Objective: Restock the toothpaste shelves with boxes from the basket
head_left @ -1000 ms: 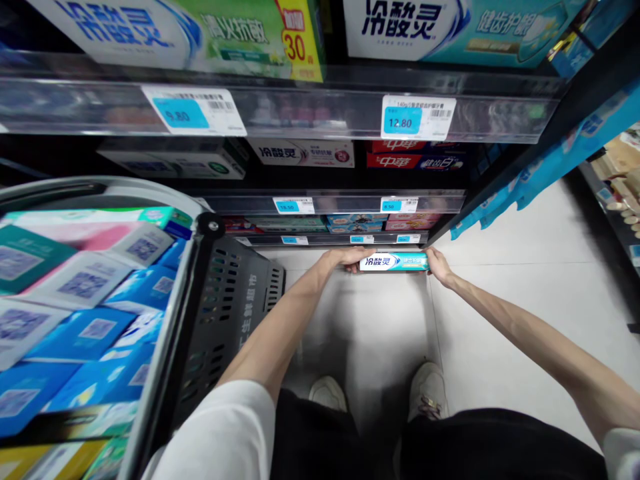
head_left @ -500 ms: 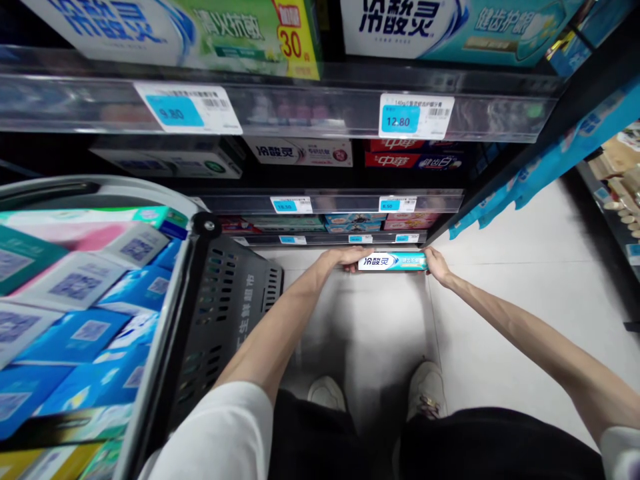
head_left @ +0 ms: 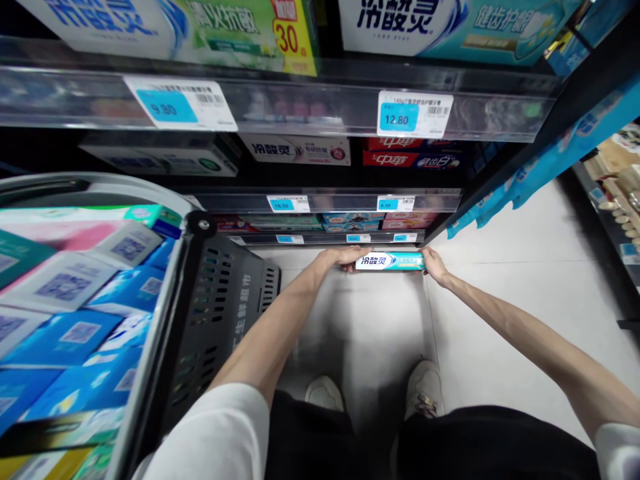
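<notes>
A white and teal toothpaste box is held level between my two hands, low in front of the shelves and above the floor. My left hand is closed on its left end, some of the fingers tucked under it. At the other end my right hand grips the box with the thumb and fingers. Its printed long side faces me. To my left stands a grey shopping basket filled with toothpaste boxes, many in blue and white.
Shelves carry more boxes: a green one and a teal one on top, red ones lower. Price tags line the clear shelf edges. Pale floor tiles lie to the right, beside another display. My shoes are below.
The view has shifted very slightly, so the shelves and basket sit a little further left. Both hands keep their hold on the toothpaste box, which stays at nearly the same place.
</notes>
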Action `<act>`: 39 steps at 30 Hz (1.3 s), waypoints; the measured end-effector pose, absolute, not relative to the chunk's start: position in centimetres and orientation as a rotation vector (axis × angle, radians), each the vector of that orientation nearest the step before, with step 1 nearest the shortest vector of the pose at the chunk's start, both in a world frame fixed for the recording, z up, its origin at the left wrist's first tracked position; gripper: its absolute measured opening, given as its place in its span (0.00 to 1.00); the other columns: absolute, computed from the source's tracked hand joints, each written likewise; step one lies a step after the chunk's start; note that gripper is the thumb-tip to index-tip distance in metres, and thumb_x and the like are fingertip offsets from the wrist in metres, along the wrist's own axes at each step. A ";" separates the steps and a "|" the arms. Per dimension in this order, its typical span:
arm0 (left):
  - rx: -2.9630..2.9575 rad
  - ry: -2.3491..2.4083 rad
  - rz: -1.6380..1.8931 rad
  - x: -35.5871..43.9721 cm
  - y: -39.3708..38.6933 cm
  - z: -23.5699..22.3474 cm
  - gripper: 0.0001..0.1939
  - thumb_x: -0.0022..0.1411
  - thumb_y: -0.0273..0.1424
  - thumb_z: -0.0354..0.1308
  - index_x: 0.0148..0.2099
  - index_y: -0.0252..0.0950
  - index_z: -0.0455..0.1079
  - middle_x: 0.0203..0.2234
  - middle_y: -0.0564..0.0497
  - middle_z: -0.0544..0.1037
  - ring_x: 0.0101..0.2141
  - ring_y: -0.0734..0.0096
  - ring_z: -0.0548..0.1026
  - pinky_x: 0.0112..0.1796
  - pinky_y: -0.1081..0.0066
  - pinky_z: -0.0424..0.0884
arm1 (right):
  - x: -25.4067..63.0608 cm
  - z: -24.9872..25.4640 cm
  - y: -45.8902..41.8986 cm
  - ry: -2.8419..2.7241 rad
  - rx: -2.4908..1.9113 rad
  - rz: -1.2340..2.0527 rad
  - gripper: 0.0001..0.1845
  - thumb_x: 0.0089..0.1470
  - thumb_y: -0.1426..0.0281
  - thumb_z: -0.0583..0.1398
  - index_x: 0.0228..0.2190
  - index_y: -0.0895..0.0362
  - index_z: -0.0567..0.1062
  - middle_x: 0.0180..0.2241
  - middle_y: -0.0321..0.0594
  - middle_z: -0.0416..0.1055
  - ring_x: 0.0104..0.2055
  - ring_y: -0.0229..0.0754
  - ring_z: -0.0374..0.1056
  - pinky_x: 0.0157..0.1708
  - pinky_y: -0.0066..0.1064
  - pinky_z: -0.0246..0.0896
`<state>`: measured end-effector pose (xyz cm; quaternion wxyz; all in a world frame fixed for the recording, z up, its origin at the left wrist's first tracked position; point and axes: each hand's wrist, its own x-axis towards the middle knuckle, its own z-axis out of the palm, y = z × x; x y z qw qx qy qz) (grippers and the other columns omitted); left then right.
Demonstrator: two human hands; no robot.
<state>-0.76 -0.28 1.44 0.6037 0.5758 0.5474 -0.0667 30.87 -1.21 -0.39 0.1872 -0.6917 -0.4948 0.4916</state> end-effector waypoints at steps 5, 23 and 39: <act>1.340 1.267 -0.160 -0.8 -0.3 1.4 0.35 0.70 0.63 0.43 0.39 0.34 0.67 0.25 0.48 0.77 0.21 0.73 0.72 0.22 0.75 0.66 | 31.0 -0.6 -1.2 -1.397 -1.945 1.378 0.19 0.66 0.65 0.50 0.49 0.57 0.75 0.32 0.39 0.76 0.20 0.36 0.71 0.16 0.22 0.59; 1.320 1.262 -0.192 -1.0 -0.2 0.9 0.30 0.75 0.56 0.41 0.41 0.34 0.67 0.31 0.45 0.80 0.22 0.75 0.73 0.22 0.77 0.66 | 30.8 -0.3 -1.4 -1.401 -1.939 1.401 0.19 0.66 0.65 0.49 0.48 0.57 0.75 0.31 0.38 0.75 0.20 0.35 0.71 0.15 0.21 0.58; 1.294 1.267 -0.167 -1.0 -0.2 0.9 0.32 0.74 0.59 0.41 0.41 0.34 0.68 0.29 0.45 0.80 0.21 0.75 0.72 0.21 0.78 0.65 | 30.9 -0.4 -1.2 -1.411 -1.939 1.402 0.19 0.66 0.64 0.49 0.48 0.57 0.75 0.34 0.40 0.75 0.20 0.36 0.71 0.15 0.23 0.58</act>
